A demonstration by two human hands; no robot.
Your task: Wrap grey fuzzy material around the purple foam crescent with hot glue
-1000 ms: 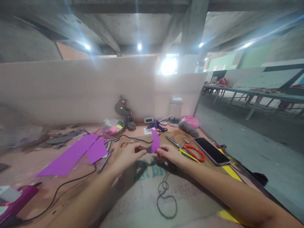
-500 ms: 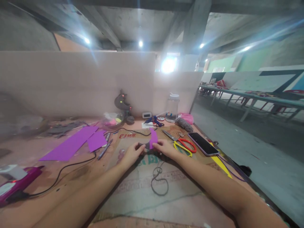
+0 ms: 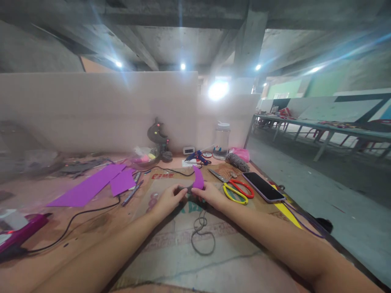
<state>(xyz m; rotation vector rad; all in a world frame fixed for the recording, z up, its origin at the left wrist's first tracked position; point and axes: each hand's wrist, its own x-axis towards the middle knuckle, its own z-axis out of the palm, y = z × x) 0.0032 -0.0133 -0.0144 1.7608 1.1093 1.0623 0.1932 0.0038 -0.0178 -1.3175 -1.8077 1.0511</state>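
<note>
My left hand (image 3: 168, 200) pinches a dark grey piece (image 3: 188, 189), partly hidden by my fingers. Curving up from my right hand (image 3: 213, 196) is a purple paper piece (image 3: 198, 177), held between its thumb and fingers where it meets the grey piece. A loose length of grey yarn (image 3: 203, 253) trails in loops on the cardboard below both hands; its upper end disappears under my right hand. Scissors (image 3: 236, 191) with one red and one yellow handle lie open just right of my right hand.
Purple sheets (image 3: 88, 186) and a pen (image 3: 132, 193) lie left, near a power strip (image 3: 26, 232). A blue glue gun (image 3: 198, 156), clear jar (image 3: 221, 140), grey yarn bundle (image 3: 237, 162) and grey moon-shaped ornament (image 3: 155, 132) stand behind. A phone (image 3: 263, 187) lies right.
The purple piece has turned in my right hand and now shows a broader curve, with its tip still upward. Both hands stay close together. The yarn loops have shifted slightly.
</note>
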